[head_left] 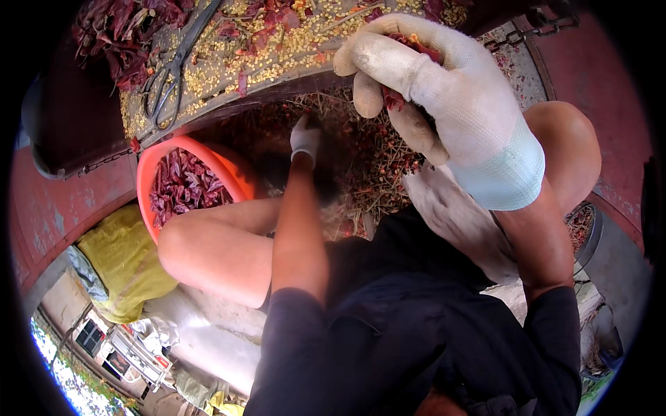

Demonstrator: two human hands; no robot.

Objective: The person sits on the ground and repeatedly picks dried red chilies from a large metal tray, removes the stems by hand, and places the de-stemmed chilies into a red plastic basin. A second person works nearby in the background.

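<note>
My right hand [447, 90], in a whitish work glove with a pale blue cuff, is raised near the wooden board's edge. Its fingers curl around dried red chili pieces [415, 45], which show between them. Lower down, beyond the board's front edge, my left hand [305, 136] reaches in a white glove toward a heap of chili stems and scraps [374, 173]. Shadow and blur obscure the left fingers. Black-handled scissors [182, 55] lie on the board [270, 87] among yellow seeds. An orange-red tub [239, 173] holds cut dried red chilies [186, 184], left of my left forearm.
Dried red chilies [128, 38] are piled on the board's far left. Chains [548, 31] hang at its sides. A yellow-green sack [125, 260] lies behind the tub, near white sacks. My bare knees are on both sides of the stem heap.
</note>
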